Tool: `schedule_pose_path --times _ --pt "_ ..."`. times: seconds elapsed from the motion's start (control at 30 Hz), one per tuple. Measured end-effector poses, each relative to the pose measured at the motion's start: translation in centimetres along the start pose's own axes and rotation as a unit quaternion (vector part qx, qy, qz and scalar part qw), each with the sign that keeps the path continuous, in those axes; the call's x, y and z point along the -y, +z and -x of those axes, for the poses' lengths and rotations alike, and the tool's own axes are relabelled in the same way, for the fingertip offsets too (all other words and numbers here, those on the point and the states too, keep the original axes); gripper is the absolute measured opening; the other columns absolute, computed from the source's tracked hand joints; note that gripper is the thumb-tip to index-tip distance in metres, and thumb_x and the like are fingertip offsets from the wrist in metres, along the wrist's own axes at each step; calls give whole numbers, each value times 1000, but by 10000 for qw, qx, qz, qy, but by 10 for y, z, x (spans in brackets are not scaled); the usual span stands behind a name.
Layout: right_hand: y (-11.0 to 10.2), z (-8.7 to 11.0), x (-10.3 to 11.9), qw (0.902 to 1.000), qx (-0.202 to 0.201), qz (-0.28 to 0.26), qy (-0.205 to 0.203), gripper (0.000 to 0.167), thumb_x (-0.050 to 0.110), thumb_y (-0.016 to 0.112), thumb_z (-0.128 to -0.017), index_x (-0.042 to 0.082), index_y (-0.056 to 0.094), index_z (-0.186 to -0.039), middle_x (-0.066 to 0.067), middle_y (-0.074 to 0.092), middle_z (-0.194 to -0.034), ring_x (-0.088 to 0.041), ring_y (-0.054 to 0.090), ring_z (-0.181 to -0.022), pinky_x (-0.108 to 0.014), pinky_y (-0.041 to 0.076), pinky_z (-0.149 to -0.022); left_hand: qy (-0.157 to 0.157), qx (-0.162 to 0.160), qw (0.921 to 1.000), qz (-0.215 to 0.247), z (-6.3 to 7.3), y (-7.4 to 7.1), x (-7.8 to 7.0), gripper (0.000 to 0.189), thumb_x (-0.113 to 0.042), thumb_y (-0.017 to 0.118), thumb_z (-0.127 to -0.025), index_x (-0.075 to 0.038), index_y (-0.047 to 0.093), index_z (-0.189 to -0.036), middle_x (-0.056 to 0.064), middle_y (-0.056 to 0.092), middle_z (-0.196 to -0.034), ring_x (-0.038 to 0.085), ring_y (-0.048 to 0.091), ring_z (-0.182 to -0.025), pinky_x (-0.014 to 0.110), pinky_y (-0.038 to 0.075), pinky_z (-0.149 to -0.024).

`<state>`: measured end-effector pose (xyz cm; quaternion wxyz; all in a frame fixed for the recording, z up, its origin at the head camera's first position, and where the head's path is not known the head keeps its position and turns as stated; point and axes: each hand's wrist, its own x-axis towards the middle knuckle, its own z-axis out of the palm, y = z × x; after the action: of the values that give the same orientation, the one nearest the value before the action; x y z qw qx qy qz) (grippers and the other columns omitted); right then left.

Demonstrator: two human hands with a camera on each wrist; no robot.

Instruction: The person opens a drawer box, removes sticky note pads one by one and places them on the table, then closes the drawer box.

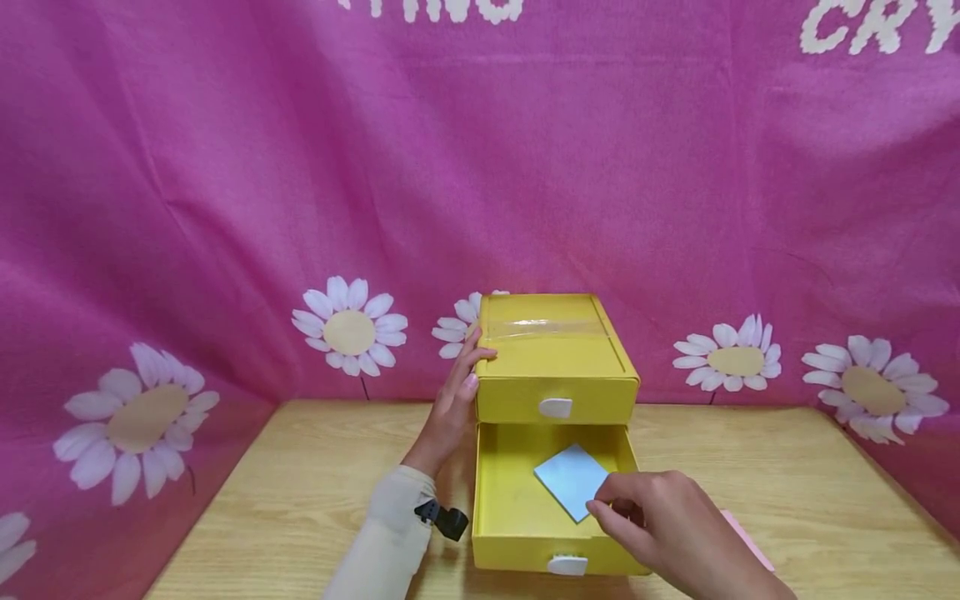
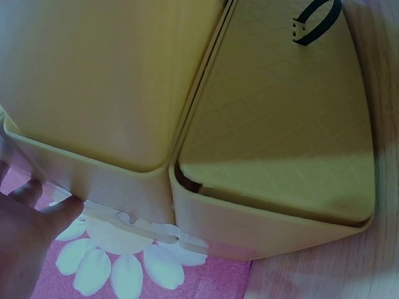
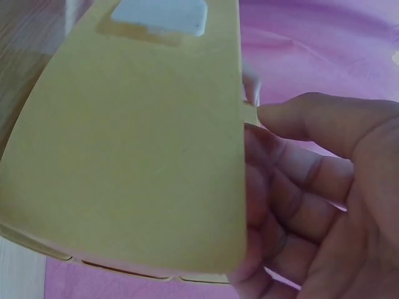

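Observation:
A yellow two-drawer box (image 1: 555, 350) stands on the table, its lower drawer (image 1: 510, 500) pulled out and its upper drawer (image 1: 517, 402) closed. My left hand (image 1: 450, 404) rests along the box's left side, fingers reaching the top edge; the left wrist view shows these fingers (image 2: 62, 215) against the yellow casing. Over the lower drawer's right part, my right hand (image 1: 667, 521) pinches a light blue square paper pad (image 1: 567, 479) near its right corner. In the right wrist view, the drawer front (image 3: 124, 156) hides most of what lies beyond the curled fingers.
A pink flat piece (image 1: 748, 540) lies on the wooden table (image 1: 300, 500), partly behind the right wrist. Both drawers have white tabs (image 1: 567, 566). Clear tape (image 1: 536, 327) crosses the box top. A magenta cloth with daisies (image 1: 525, 167) hangs behind.

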<state>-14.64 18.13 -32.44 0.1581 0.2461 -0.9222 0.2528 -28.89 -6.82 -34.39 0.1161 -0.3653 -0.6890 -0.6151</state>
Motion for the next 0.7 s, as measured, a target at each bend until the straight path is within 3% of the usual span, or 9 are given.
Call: schedule_pose_path --times 0.17,0.27,0.47,0.7 --pt "-2 -4 -4 9989 368 9 282 9 23 71 -86 26 68 -78 26 52 -64 4 47 -59 -20 43 -56 65 -12 9999 -82 0 0 2 40 -12 30 -100 1 41 -136 15 9 -161 28 8 -147 60 10 -113" --pt "-2 -9 -9 9982 555 46 222 7 23 71 -86 26 69 -80 26 57 -70 5 51 -65 -22 47 -60 58 -5 10000 -77 0 0 2 40 -13 30 -100 1 40 -136 15 9 -161 28 8 -147 59 10 -113" --pt "2 -17 -15 9982 445 406 -70 8 21 72 -83 28 68 -81 24 60 -75 1 57 -72 -26 50 -64 49 -14 10000 3 0 -1 1 40 -12 30 -100 1 40 -137 14 8 -161 27 8 -147 59 11 -113" --pt "11 -21 -19 9933 758 856 147 12 29 75 -80 23 68 -88 14 66 -83 -4 59 -75 -38 37 -69 24 -17 10000 -34 1 0 2 40 -12 30 -100 0 40 -137 15 8 -161 29 7 -147 61 10 -112"
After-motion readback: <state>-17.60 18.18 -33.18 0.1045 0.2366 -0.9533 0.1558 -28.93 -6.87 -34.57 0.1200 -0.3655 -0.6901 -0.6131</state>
